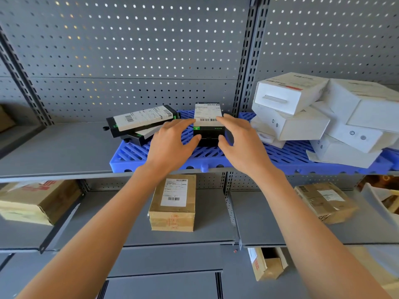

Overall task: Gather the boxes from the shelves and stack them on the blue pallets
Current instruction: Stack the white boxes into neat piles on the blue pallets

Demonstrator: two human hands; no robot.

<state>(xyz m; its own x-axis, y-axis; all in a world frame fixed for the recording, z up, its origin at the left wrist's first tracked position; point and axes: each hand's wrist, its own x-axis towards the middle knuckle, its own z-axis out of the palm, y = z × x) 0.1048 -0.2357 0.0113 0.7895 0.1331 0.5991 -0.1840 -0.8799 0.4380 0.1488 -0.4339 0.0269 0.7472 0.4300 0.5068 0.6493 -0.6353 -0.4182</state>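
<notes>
Blue plastic slats of the pallet point(138, 155) carry the small stack of black boxes point(208, 124) that we are setting down, a white shipping label on top. Our left hand point(172, 143) and right hand point(239, 141) flank it, fingers spread and only loosely curved, fingertips touching the label's near corners and thumbs against the black front face. We cannot tell whether they truly grip it or just steady it.

To the left, two more black boxes point(142, 121) lie skewed, one over the other, half on the pallet and half on the grey shelf point(54, 147). To the right, the white boxes point(302, 108) sit in a loose, tilted heap on the adjoining pallet.

For this step we judge it best to square the stack so its edges line up, press lightly from both sides, and let go evenly so nothing twists. Below, brown cartons point(172, 203) wait on the lower shelf.
</notes>
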